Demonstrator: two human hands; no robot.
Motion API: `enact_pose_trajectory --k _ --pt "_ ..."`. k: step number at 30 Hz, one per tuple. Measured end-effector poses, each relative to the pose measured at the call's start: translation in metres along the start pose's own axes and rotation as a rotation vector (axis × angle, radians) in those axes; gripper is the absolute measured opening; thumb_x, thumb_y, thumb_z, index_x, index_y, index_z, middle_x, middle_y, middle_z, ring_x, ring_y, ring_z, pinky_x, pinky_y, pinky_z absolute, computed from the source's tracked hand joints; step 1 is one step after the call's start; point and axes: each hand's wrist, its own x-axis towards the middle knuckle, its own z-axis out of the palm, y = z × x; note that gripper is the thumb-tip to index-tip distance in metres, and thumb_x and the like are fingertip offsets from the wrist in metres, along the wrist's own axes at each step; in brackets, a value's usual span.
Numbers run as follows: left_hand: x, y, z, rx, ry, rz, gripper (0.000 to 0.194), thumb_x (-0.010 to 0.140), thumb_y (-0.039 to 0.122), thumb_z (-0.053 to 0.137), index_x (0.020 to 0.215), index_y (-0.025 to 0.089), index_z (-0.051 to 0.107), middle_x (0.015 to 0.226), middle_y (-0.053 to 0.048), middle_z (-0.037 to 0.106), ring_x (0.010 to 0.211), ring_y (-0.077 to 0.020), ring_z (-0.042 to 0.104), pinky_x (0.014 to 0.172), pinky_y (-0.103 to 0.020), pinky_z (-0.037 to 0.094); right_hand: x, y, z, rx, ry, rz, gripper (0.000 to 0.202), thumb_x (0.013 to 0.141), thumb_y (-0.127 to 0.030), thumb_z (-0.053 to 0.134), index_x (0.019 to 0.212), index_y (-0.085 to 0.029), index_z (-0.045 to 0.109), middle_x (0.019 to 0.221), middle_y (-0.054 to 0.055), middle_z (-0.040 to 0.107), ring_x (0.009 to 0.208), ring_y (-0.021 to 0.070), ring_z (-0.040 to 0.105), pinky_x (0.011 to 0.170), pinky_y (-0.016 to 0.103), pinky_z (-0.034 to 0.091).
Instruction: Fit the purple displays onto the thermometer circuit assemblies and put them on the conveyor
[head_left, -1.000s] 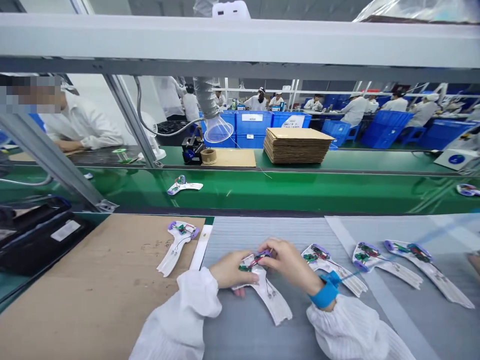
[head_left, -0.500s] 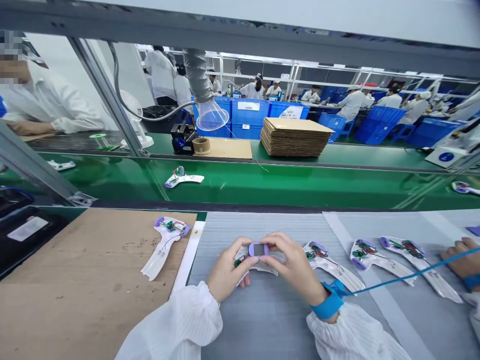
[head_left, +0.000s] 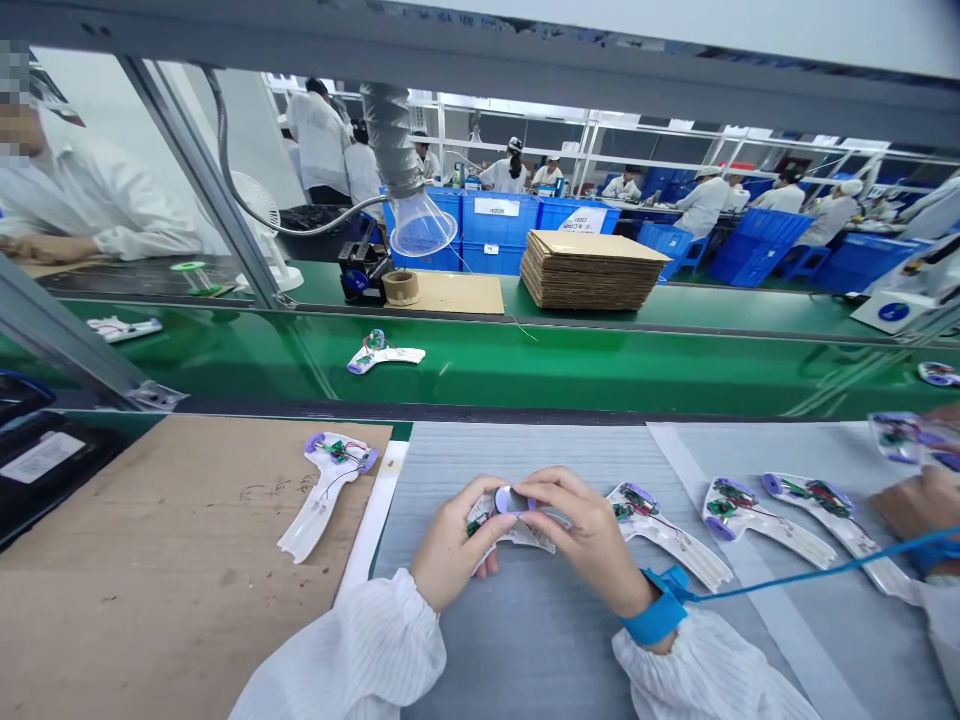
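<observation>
Both my hands hold one white thermometer half-shell (head_left: pixel 517 528) with a purple head, raised just above the grey mat (head_left: pixel 525 640). My left hand (head_left: pixel 452 540) grips its left side. My right hand (head_left: pixel 589 535), with a blue wrist strap (head_left: pixel 658 608), pinches the purple head end from the right. Another open half-shell (head_left: pixel 322 480) with a green circuit board lies on the cardboard sheet (head_left: pixel 150 580) to the left. Several more half-shells (head_left: pixel 667 540) lie in a row on the mat to the right.
A green conveyor belt (head_left: pixel 570 370) runs behind the mat and carries a half-shell (head_left: pixel 384 355). Behind it stand a cardboard stack (head_left: pixel 592 270), a tape roll (head_left: pixel 400 288) and blue bins (head_left: pixel 499 235). A co-worker's hand (head_left: pixel 911 505) reaches in at the right edge. Black trays (head_left: pixel 37 460) sit at the left.
I lifted the half-shell off the mat and turned its purple head end toward me. The half-shell on the belt drifted right. A co-worker's hand came in at the right.
</observation>
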Motion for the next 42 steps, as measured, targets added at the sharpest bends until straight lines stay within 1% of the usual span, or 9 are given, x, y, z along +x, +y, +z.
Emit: enact_pose_trajectory --k 7,10,13,22,33,35,37,39,42 --pt "0.000 -0.003 0.000 0.008 0.006 0.000 0.029 0.083 0.040 0.051 0.104 0.021 0.050 0.056 0.005 0.051 0.041 -0.0091 0.051 0.037 -0.016 0.038 0.001 0.000 -0.004 0.019 0.000 -0.002 0.014 0.085 -0.023 0.055 0.096 -0.024 0.063 0.098 0.006 0.057 0.089 0.0175 0.058 0.076 0.030 0.049" --pt "-0.002 -0.001 0.003 0.056 0.021 0.018 0.031 0.082 0.041 0.052 0.106 0.022 0.051 0.055 0.005 0.050 0.041 -0.0089 0.050 0.038 -0.016 0.039 0.004 -0.003 -0.007 0.042 0.054 0.012 0.005 0.083 -0.022 0.056 0.088 -0.021 0.058 0.097 0.006 0.056 0.093 0.0190 0.055 0.081 0.034 0.045" --pt "-0.004 0.002 0.005 0.100 0.027 0.043 0.030 0.081 0.041 0.053 0.105 0.023 0.052 0.067 0.002 0.056 0.044 -0.0085 0.051 0.040 -0.017 0.041 0.007 -0.008 -0.009 0.023 0.088 0.001 0.002 0.085 -0.020 0.053 0.087 -0.020 0.052 0.086 0.004 0.057 0.086 0.0184 0.053 0.076 0.033 0.044" --pt "-0.006 0.003 0.010 0.116 0.039 0.051 0.031 0.080 0.038 0.055 0.107 0.022 0.053 0.069 0.001 0.058 0.044 -0.0094 0.052 0.043 -0.019 0.042 0.009 -0.012 -0.009 -0.142 0.001 -0.056 0.009 0.089 -0.013 0.043 0.085 -0.019 0.048 0.080 0.003 0.053 0.078 0.0173 0.046 0.072 0.031 0.038" --pt "-0.005 -0.001 0.010 0.123 0.244 0.065 0.026 0.083 0.039 0.051 0.102 0.022 0.051 0.076 0.001 0.060 0.045 -0.0092 0.052 0.043 -0.019 0.041 0.005 -0.021 0.000 -0.111 -0.051 -0.066 0.010 0.090 -0.013 0.038 0.085 -0.019 0.044 0.082 0.004 0.051 0.077 0.0173 0.046 0.069 0.031 0.038" --pt "-0.005 -0.002 0.010 0.137 0.298 0.072 0.026 0.083 0.039 0.050 0.103 0.022 0.050 0.082 0.000 0.061 0.047 -0.0092 0.052 0.048 -0.021 0.043 0.005 -0.021 0.003 -0.074 0.000 -0.007 0.005 0.088 -0.017 0.044 0.092 -0.020 0.045 0.088 0.005 0.051 0.083 0.0179 0.047 0.073 0.032 0.040" --pt "-0.005 -0.001 0.011 0.161 0.353 0.101 0.025 0.084 0.036 0.050 0.104 0.022 0.049 0.089 -0.002 0.061 0.053 -0.0106 0.054 0.054 -0.023 0.045 0.005 -0.020 0.009 -0.051 0.113 0.107 0.021 0.083 -0.024 0.056 0.100 -0.020 0.044 0.094 0.006 0.051 0.086 0.0189 0.049 0.075 0.033 0.042" --pt "-0.006 0.000 0.014 0.202 0.404 0.176 0.022 0.084 0.032 0.050 0.103 0.022 0.051 0.094 -0.003 0.059 0.067 -0.0146 0.057 0.064 -0.026 0.046 0.005 -0.020 0.016 -0.043 0.211 0.208 0.035 0.076 -0.029 0.064 0.102 -0.019 0.043 0.095 0.006 0.052 0.087 0.0198 0.051 0.075 0.033 0.044" --pt "-0.006 0.001 0.020 0.249 0.454 0.302 0.019 0.084 0.023 0.048 0.102 0.022 0.052 0.099 -0.005 0.057 0.093 -0.0200 0.054 0.080 -0.030 0.043 0.005 -0.023 0.027 -0.049 0.289 0.266 0.038 0.071 -0.028 0.066 0.100 -0.019 0.043 0.094 0.005 0.053 0.086 0.0199 0.053 0.074 0.033 0.045"
